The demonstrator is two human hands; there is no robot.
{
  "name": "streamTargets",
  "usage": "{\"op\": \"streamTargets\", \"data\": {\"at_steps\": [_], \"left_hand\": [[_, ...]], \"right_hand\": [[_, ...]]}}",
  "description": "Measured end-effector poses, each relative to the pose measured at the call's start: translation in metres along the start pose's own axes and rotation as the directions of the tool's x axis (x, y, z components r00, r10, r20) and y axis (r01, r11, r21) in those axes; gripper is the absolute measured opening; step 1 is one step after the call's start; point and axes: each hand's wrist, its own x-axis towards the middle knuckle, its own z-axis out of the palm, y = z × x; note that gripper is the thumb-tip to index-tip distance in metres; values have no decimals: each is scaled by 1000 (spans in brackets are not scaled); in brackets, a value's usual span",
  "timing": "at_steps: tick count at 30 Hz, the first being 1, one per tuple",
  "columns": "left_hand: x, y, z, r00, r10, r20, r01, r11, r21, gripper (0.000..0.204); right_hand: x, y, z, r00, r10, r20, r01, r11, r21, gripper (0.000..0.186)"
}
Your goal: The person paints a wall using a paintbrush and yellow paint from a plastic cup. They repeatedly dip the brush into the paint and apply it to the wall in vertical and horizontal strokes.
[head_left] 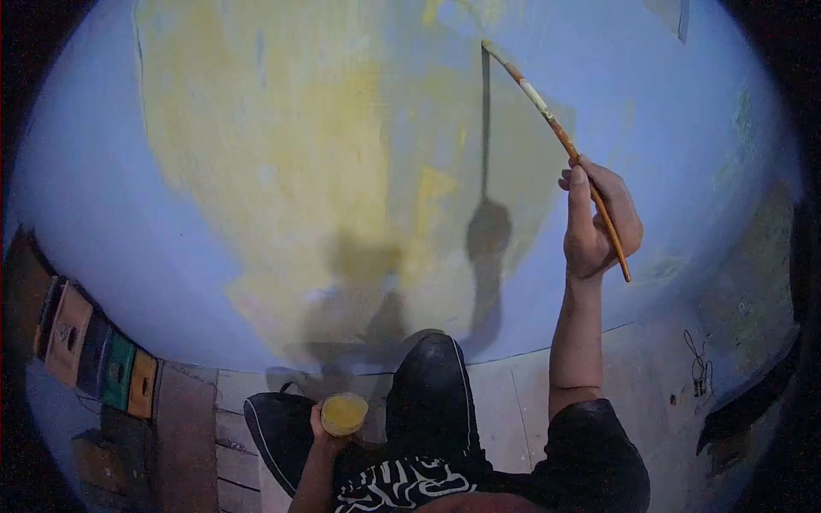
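Note:
My right hand (pixel 602 218) is closed round the wooden handle of a long paintbrush (pixel 540 104). The brush slants up and to the left, and its tip is at or very near the painted wall (pixel 299 128); I cannot tell whether it touches. Pale paint coats part of the handle near the bristles. The wall carries a broad, streaky yellow patch on light blue. Low at my left, my left hand (pixel 321 422) grips a small round cup of yellow paint (pixel 345 414) beside my bent knee. Most of its fingers are hidden by the cup.
Coloured drawers or boxes (pixel 118 368) line the far left. The wall meets a pale floor (pixel 505 402) in front of my knees. At right, a thin dark cord or wire (pixel 699 368) lies near the wall. Shadows of my arm and brush fall across the paint.

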Motion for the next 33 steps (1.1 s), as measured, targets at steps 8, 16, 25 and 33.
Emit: {"op": "streamTargets", "data": {"at_steps": [8,16,25,33], "left_hand": [[-3,4,2,1000,-6,-30,8,996,90,61],[-4,2,1,998,-39,-52,40,999,22,65],[1,7,5,997,-74,-28,73,997,-9,65],[3,8,-1,997,-70,32,70,998,4,65]], "right_hand": [[16,3,15,996,16,-88,-2,988,155,14],[34,3,40,996,-28,-81,45,976,214,14],[1,3,35,988,112,-108,-82,965,247,8],[30,-4,53,993,6,-115,20,974,225,12]]}}
